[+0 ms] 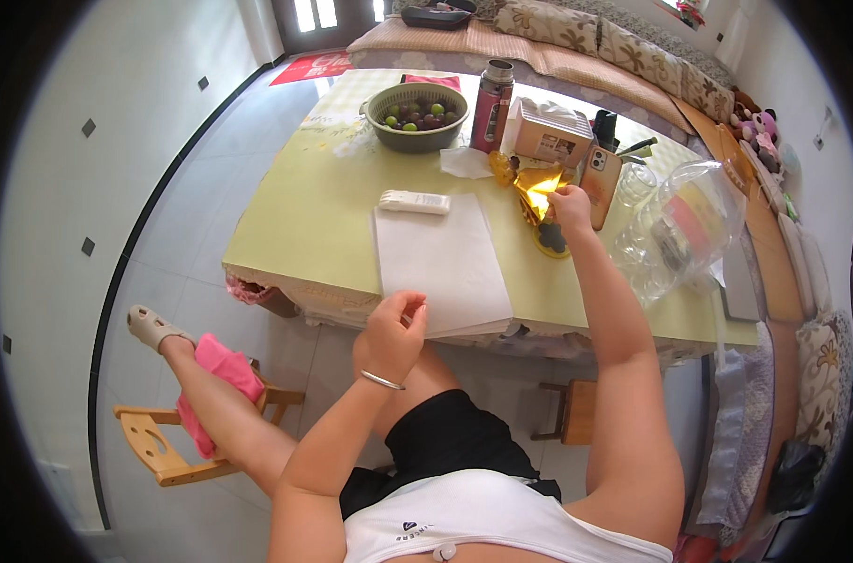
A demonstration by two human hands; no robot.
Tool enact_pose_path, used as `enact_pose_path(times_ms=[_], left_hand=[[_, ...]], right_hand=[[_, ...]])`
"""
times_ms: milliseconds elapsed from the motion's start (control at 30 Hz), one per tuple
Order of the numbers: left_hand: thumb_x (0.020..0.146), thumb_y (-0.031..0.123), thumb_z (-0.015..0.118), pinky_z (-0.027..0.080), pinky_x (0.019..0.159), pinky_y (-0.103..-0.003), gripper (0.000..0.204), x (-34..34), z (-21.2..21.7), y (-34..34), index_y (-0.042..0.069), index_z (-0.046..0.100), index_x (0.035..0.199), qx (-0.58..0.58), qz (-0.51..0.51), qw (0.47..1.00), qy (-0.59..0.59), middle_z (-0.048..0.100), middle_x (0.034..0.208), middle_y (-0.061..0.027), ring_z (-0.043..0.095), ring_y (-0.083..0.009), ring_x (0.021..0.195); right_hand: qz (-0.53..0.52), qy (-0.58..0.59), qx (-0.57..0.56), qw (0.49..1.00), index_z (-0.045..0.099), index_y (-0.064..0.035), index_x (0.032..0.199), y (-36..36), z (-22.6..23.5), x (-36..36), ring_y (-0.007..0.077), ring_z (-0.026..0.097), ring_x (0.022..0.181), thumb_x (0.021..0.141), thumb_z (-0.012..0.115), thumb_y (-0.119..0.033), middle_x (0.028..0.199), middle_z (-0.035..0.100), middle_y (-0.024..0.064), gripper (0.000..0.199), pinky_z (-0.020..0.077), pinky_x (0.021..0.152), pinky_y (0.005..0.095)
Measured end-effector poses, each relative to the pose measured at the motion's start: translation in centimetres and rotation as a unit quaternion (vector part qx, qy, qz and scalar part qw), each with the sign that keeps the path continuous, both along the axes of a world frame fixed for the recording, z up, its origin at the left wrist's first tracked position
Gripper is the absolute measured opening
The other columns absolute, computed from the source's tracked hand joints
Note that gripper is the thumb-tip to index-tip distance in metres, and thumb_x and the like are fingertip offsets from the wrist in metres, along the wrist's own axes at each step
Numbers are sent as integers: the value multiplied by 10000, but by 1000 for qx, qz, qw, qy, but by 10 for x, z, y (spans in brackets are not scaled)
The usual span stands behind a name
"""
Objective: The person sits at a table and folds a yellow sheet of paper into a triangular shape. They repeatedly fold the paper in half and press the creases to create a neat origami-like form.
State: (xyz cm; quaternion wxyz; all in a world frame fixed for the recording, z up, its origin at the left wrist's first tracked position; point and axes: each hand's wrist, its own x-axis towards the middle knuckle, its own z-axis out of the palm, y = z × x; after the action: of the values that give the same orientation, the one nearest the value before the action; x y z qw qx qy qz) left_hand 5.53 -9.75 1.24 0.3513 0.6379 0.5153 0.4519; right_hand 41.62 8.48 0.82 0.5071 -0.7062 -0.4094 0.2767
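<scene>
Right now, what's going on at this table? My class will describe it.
The person's right hand pinches a shiny gold piece beside a phone. The left hand is loosely curled near the front of the white paper, with nothing visible in it. A white oblong object lies at the paper's far end; a bowl of round fruit stands farther back.

2 arms [623,310] out: left hand [394,327] loosely curled mid-frame, right hand [570,208] up right of centre, fingertips pinched!
</scene>
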Motion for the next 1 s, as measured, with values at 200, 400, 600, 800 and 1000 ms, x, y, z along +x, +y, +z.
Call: enact_pose_path(times_ms=[200,400,600,800,1000], left_hand=[[739,202,838,470,985,-464,469,-8,0,-2,24,663,1136,227,-49,930,285,645,1206,-166,577,-343,1165],[669,200,849,418,1062,-516,597,-6,-1,-4,14,623,1189,265,-84,887,370,596,1312,-207,529,-379,1241],[673,168,826,417,1080,-539,505,-14,-7,0,32,641,1122,283,-112,880,365,627,1288,-219,572,-380,1233],[762,158,791,428,1078,-566,332,-30,-1,12,56,706,1067,231,-151,908,317,664,1274,-162,600,-324,1246],[845,153,744,473,1060,-470,272,-46,-3,39,38,726,1090,198,-127,943,236,689,1247,-147,628,-318,1205]], right_hand=[[-50,-199,1,979,622,70,1154,6,-4,-8,273,719,762,853,722,-125,851,706,167,372,572,663,371],[-12,-446,117,887,622,-6,1228,-35,18,-49,356,680,1010,880,693,-152,1026,700,190,385,559,864,436],[397,-353,149,834,732,-122,1052,-116,28,-105,290,669,992,841,728,-161,1053,713,49,214,553,846,389],[478,-488,233,692,697,-109,1061,-157,35,-121,235,636,1134,820,767,-244,1184,692,28,286,536,915,382],[474,-517,249,668,663,-75,1089,-158,18,-111,227,658,1140,859,708,-167,1169,710,54,252,560,880,360]])
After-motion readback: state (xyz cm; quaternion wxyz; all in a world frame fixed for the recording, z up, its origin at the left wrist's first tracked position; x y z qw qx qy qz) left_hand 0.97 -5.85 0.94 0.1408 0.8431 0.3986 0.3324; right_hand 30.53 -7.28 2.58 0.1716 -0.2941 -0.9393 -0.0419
